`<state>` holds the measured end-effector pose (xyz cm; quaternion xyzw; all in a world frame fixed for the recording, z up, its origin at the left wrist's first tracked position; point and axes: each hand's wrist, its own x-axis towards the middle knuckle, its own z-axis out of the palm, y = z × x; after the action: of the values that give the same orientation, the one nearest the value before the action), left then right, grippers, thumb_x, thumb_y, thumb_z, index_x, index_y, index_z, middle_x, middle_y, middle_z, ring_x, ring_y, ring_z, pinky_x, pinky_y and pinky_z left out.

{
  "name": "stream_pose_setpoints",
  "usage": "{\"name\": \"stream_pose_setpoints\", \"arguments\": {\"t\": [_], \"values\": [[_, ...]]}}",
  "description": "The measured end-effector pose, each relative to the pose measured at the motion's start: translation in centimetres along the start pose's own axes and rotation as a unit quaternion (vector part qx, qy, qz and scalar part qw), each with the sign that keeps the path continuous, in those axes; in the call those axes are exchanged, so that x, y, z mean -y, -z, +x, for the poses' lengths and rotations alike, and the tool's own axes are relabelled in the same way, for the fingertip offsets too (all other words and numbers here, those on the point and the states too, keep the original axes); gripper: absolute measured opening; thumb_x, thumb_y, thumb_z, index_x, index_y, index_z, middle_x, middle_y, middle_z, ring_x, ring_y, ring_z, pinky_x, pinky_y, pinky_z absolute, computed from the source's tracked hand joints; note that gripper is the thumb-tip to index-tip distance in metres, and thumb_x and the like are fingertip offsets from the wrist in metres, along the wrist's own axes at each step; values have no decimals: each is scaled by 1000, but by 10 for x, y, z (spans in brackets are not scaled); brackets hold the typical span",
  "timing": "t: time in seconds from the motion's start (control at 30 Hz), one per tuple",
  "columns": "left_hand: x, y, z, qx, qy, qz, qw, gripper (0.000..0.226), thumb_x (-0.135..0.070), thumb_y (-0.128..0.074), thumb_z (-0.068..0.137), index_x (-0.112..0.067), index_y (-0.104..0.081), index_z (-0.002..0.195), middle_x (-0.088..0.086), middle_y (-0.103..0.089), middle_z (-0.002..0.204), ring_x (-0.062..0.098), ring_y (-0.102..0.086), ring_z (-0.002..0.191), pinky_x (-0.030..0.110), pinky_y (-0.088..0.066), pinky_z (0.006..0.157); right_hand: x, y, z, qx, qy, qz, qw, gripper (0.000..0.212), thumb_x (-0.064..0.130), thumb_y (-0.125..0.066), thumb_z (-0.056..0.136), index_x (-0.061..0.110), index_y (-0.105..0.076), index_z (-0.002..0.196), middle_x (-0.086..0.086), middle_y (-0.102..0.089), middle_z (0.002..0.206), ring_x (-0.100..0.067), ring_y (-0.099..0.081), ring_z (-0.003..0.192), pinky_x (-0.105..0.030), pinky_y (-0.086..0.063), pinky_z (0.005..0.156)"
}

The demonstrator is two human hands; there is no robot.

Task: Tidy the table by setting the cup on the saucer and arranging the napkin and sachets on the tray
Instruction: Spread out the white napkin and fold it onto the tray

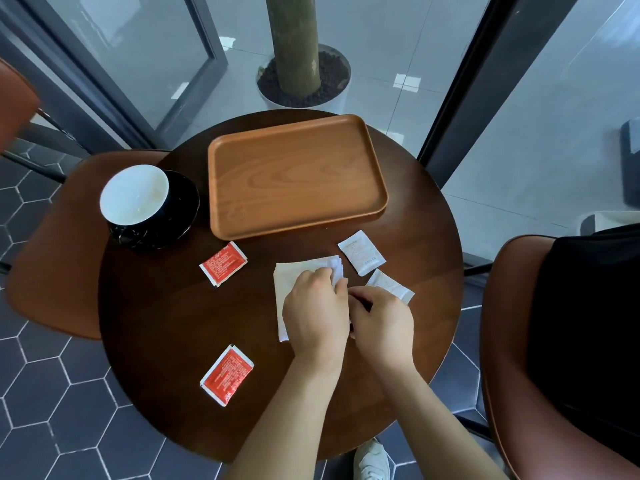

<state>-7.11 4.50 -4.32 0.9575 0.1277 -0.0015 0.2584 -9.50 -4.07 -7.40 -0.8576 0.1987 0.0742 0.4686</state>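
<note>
The white napkin [294,277] lies on the worktop [156,323] near the wooden tray [294,178]. The left hand [315,306] pinches its far edge, and the right hand [381,320] curls beside it, grip unclear. The cup [133,195] already sits on the saucer [189,202]; napkin, 2 red sachets [223,264] and 2 white sachets [361,252] still need traying.

red sachets [223,264] [227,375]: 2
white sachets [361,252] [390,286]: 2
sachets in all: 4
napkin [294,275]: 1
cup [133,195]: 1
saucer [187,202]: 1
tray [298,178]: 1
desk [166,323]: 1
hands: 2, left hand [317,313] and right hand [382,320]
chairs [59,237] [512,341] [15,102]: 3, the third only partly in view
plant pot [341,95]: 1
shoe [372,460]: 1
</note>
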Motion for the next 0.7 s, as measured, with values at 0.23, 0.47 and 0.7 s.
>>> {"name": "stream_pose_setpoints", "arguments": {"t": [0.23, 0.47, 0.7], "values": [[16, 8, -22, -1, 0, -168, 986, 34, -13, -61, 95, -19, -62, 61, -8, -59, 54, 9, -56, 51, 23, -42, 50, -1, 0, -3, 5, 12, 15, 1000, 29, 34, -52, 98, 18, -70, 83, 0, -70, 74, -20, -66, 70, -42, -56, 65], [71, 18, -38, -119, -118, -154, 974, 20, 1, -60, 90, -6, -73, 103, 8, -68, 110, 21, -66, 102, 32, -58, 78, 0, -3, -11, -33, 119, -110, 986, 21, 23, -71, 87, 20, -73, 107, 5, -66, 83, -17, -61, 73, -34, -52, 62], [82, -12, -7, 51, -206, 143, 967, 63, -45, -34, 103, -10, -29, 155, 16, -18, 165, 33, -9, 154, 54, -20, 121, -2, -7, -15, -56, 154, -119, 979, 13, 21, -69, 92, 18, -61, 102, 7, -59, 88, -17, -57, 71, -29, -47, 58]]}}
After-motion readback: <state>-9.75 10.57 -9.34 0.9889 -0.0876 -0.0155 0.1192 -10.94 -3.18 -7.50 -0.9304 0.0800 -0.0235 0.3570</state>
